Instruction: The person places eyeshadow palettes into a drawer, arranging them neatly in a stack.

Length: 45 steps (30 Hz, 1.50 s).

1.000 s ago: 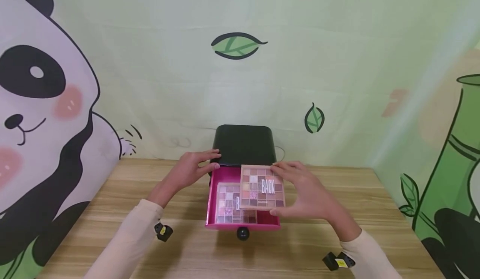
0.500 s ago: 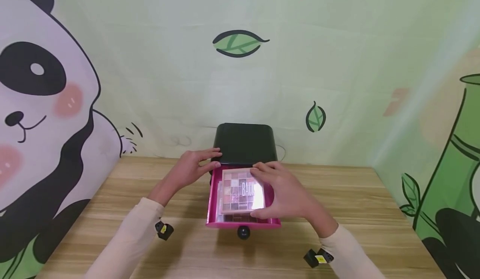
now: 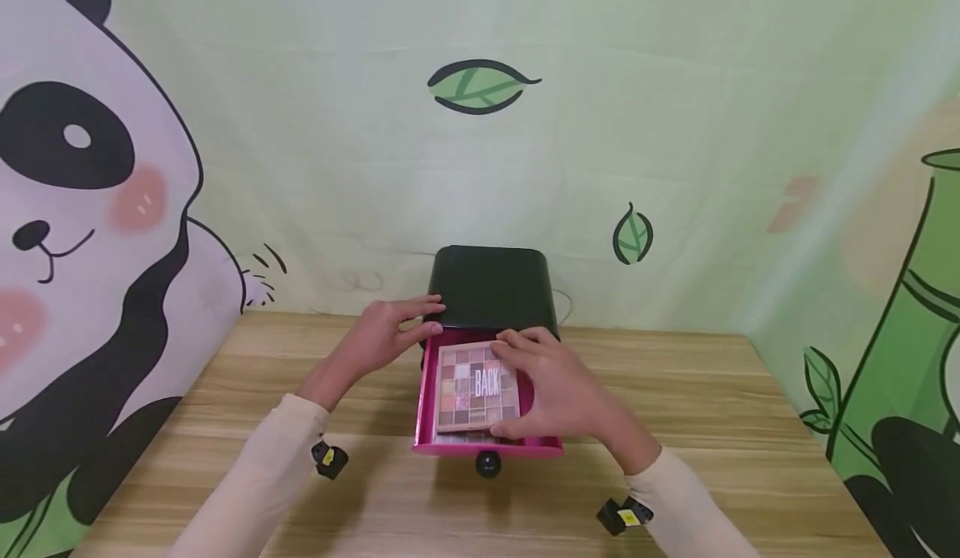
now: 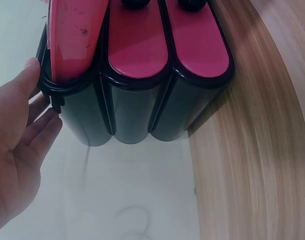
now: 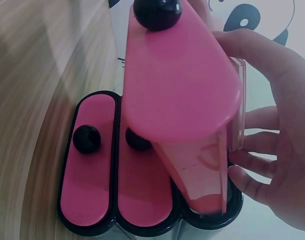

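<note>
My right hand (image 3: 562,387) holds an eyeshadow palette (image 3: 459,387) lettered BACK by its front and back edges, thumb toward the front. The palette overlaps the left part of a pulled-out pink drawer (image 3: 425,400), over a second palette (image 3: 459,438), of which only a front strip shows. My left hand (image 3: 378,337) touches the front left corner of the black drawer cabinet (image 3: 491,287), its fingers nearly straight on the top and the thumb near the drawer's side. In the right wrist view, the open drawer's front (image 5: 185,80) hides much of the palette.
Two more pink drawers, a middle one (image 4: 137,42) and a lower one (image 4: 200,42), are closed below. A round black knob (image 3: 488,464) juts from the open drawer. The cabinet stands on a wooden table (image 3: 390,491), before a panda-printed backdrop (image 3: 337,166).
My right hand has carried the palette from the drawer's right side leftward, over the second palette, which is now nearly covered. My left hand has stayed at the cabinet's corner.
</note>
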Tool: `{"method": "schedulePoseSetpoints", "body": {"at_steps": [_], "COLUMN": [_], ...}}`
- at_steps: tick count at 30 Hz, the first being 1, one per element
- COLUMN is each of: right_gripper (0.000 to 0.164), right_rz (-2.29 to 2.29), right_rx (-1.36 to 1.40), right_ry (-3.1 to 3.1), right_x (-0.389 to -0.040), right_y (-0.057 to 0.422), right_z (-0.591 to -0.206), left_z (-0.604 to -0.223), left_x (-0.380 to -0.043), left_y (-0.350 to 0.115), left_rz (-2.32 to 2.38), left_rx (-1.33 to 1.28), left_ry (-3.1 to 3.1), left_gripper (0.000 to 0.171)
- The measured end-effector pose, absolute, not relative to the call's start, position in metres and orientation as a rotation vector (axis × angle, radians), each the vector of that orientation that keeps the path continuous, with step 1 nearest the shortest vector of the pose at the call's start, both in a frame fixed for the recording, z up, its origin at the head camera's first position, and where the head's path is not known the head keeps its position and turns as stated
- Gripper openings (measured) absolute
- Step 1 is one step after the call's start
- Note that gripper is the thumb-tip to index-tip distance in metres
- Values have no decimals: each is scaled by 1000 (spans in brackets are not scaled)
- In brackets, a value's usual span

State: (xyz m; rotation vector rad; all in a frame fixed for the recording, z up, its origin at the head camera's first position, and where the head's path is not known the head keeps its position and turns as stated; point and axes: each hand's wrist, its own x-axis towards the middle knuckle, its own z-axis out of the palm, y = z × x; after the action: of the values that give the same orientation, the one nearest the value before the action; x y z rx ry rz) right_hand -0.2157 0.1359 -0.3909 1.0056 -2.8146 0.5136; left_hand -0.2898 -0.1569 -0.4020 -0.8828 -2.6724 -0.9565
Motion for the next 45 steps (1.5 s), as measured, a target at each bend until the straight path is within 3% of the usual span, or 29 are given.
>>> {"method": "schedulePoseSetpoints", "body": {"at_steps": [12,18,31,45], "right_gripper": [102,90,47,36], "right_rz": [566,682,1061,1406], "right_rx": [999,914,753,628], "right_ry": [-2853,-2788,-2599,-2654], "right_x": [-212,-201,-158,-120], "right_y": [139,142,142,141], "right_z": [-392,-388,-398,-424], "left_z": [-402,-403,-404,-404], "left_x": [-290,-290,-290,-290], "left_y": [-157,-157,-158,-158], "left_rz": [-953,-944,-941,-938], "left_rx": [-873,-875,-885,-872], "left_ry": [-2681,-2675,-2663,-2673], "left_gripper": [49,50,48,49]}}
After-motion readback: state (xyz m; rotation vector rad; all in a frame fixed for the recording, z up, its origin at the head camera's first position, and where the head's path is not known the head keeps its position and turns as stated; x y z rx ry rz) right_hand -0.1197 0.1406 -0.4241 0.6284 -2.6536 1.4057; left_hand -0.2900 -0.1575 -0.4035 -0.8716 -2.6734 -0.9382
